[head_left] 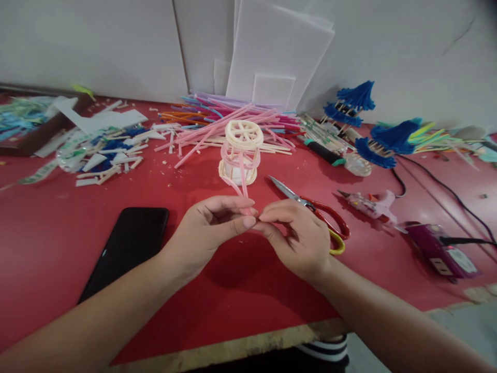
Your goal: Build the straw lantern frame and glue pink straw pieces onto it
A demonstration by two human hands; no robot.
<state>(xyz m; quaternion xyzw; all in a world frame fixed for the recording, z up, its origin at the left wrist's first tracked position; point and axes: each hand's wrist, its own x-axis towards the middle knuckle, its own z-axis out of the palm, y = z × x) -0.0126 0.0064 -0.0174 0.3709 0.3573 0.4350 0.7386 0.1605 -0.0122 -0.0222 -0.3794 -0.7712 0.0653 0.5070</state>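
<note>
Pink pipe cleaner strands (244, 178) run up from between the fingers of my left hand (212, 223), which is closed on them. The thumb and fingers of my right hand (297, 233) are pinched together right beside the left fingertips. Whatever sits in that right pinch is too small and covered to make out. Just beyond the hands stands a small round cream-coloured frame (244, 135) with a spoked top and a pink band round its middle. The strands overlap its front in view; whether they are joined to it I cannot tell.
Scissors (301, 199) lie behind my right hand. Farther right are a pink glue gun (370, 204) and a purple power strip (442, 251). A black phone (128, 248) lies left. Behind are piled pipe cleaners (202, 129), scraps (112, 150) and blue-roofed models (392, 140).
</note>
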